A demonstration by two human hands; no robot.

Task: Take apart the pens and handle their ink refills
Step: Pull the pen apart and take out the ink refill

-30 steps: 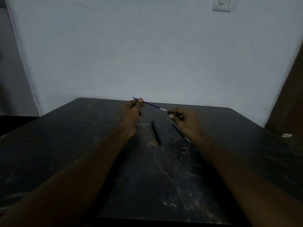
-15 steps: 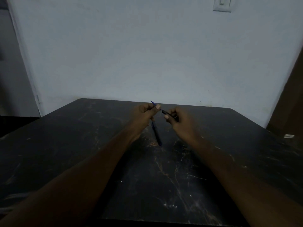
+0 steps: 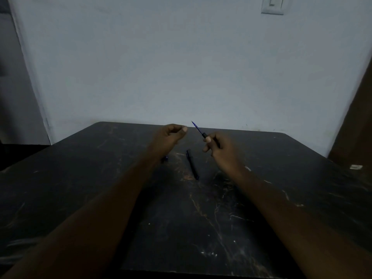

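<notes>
The right hand (image 3: 218,147) pinches a thin blue ink refill (image 3: 198,129) in its black tip piece, the left hand (image 3: 169,137) loosely curled on nothing visible — a slack pinch could drop it onto the dark scratched counter (image 3: 201,218).

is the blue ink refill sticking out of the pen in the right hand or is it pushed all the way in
Sticking out. The thin blue ink refill projects up and left from the black pen piece pinched in the right hand.

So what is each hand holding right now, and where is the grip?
The right hand pinches the slim blue ink refill at its black lower end, tip pointing up. The left hand is curled; nothing visible in it.
</notes>
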